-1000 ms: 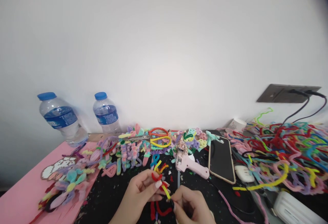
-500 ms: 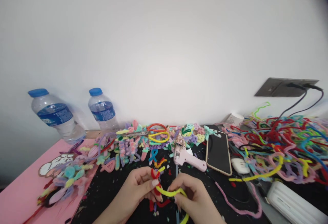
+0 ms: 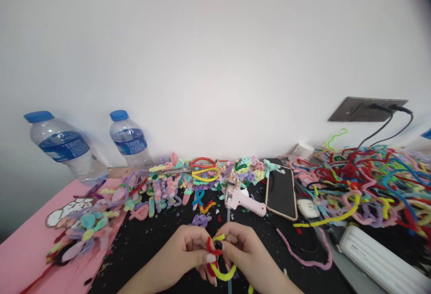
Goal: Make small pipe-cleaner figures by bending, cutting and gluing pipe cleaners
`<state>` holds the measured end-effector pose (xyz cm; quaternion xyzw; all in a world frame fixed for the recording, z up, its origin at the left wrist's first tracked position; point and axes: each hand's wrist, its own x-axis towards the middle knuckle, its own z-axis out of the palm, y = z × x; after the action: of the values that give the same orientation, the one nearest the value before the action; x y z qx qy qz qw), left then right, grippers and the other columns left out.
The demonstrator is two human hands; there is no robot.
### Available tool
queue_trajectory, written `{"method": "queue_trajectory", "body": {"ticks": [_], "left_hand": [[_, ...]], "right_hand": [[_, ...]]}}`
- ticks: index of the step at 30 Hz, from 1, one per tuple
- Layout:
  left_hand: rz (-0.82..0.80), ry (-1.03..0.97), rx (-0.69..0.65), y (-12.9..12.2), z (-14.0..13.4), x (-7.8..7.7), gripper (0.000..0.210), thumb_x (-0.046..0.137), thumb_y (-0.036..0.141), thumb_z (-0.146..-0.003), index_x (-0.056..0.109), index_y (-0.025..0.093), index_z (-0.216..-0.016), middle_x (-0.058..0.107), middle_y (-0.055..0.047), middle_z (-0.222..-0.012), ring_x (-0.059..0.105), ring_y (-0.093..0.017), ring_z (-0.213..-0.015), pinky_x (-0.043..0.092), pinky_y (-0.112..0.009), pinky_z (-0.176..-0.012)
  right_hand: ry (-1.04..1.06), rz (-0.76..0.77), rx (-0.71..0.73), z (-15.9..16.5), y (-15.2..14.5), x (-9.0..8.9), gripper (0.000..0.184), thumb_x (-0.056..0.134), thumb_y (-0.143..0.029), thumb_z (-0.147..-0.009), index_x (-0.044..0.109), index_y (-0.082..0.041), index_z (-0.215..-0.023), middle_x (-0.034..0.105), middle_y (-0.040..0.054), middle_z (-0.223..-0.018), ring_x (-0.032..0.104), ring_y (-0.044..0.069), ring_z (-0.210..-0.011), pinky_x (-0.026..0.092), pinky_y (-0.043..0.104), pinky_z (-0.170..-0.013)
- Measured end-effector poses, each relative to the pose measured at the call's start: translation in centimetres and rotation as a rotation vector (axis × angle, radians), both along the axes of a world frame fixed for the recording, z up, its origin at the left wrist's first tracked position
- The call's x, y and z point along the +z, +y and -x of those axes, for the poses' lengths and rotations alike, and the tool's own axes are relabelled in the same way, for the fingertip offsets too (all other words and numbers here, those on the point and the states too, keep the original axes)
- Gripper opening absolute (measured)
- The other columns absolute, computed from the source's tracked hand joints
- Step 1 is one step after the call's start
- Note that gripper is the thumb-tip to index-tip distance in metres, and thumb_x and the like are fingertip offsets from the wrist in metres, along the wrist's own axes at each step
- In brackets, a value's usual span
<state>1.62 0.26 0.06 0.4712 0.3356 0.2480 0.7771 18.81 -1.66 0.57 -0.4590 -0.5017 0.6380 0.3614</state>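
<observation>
Low in the middle, my left hand (image 3: 188, 254) pinches a bent red pipe cleaner (image 3: 213, 248) between thumb and fingers. My right hand (image 3: 245, 251) is closed on a yellow pipe cleaner (image 3: 225, 277), which curves in a loop below the fingertips and joins the red one. Both hands nearly touch. A small dark round spot shows by the right fingertips; I cannot make out what it is. Beyond the hands lie a purple fuzzy flower (image 3: 200, 220) and a pink glue gun (image 3: 248, 204) with its glue stick (image 3: 229, 215) pointing towards me.
Fuzzy shapes line the wall, with red and yellow scissors (image 3: 205, 175) on them. Two water bottles (image 3: 65, 148) stand at left, near pink paper (image 3: 23, 249). To the right are a phone (image 3: 281, 193), a tangle of pipe cleaners (image 3: 380, 182), a white case (image 3: 380, 258) and a plugged-in socket (image 3: 357, 109).
My right hand has moved up and left against my left hand. The yellow pipe cleaner now bends into a tighter loop by the red one. The view has shifted slightly.
</observation>
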Motion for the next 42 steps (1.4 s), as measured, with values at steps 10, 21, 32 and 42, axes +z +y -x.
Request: {"method": "queue_trajectory", "body": {"ticks": [10, 21, 32, 42], "left_hand": [[-0.061, -0.015, 0.124, -0.1, -0.1, -0.3, 0.012, 0.068, 0.023, -0.071, 0.061, 0.013, -0.071, 0.07, -0.007, -0.075, 0.066, -0.017, -0.062, 0.048, -0.022, -0.054], [-0.003, -0.127, 0.106, 0.0, 0.7, -0.3, 0.011, 0.071, 0.021, -0.068, 0.07, 0.013, -0.076, 0.064, -0.01, -0.102, 0.06, -0.018, -0.084, 0.048, -0.024, -0.069], [0.102, -0.11, 0.022, -0.6, -0.4, -0.2, 0.027, 0.07, 0.023, -0.069, 0.049, 0.018, -0.085, 0.061, -0.002, -0.086, 0.065, -0.015, -0.062, 0.046, -0.02, -0.05], [0.129, 0.006, -0.132, -0.6, -0.2, -0.9, 0.021, 0.065, 0.031, -0.072, 0.06, 0.011, -0.073, 0.061, -0.002, -0.057, 0.048, -0.005, -0.038, 0.034, -0.015, -0.04]], "right_hand": [[-0.223, -0.22, -0.119, -0.8, -0.3, -1.0, 0.023, 0.05, -0.036, -0.083, 0.057, -0.014, -0.081, 0.036, -0.0067, -0.051, 0.031, 0.007, -0.047, 0.024, 0.02, -0.046], [-0.207, -0.28, -0.268, -1.3, 0.2, -0.3, 0.026, 0.051, -0.041, -0.082, 0.056, -0.015, -0.081, 0.036, -0.0046, -0.057, 0.033, 0.01, -0.054, 0.026, 0.022, -0.05], [-0.417, -0.636, -0.137, -0.3, -1.5, -1.1, 0.017, 0.043, -0.019, -0.088, 0.058, -0.019, -0.093, 0.058, 0.0037, -0.075, 0.053, 0.013, -0.064, 0.039, 0.023, -0.058], [-0.475, -0.753, -0.194, -0.6, -1.3, -1.0, 0.02, 0.044, -0.016, -0.086, 0.062, -0.018, -0.094, 0.055, 0.0032, -0.069, 0.051, 0.014, -0.061, 0.037, 0.023, -0.055]]}}
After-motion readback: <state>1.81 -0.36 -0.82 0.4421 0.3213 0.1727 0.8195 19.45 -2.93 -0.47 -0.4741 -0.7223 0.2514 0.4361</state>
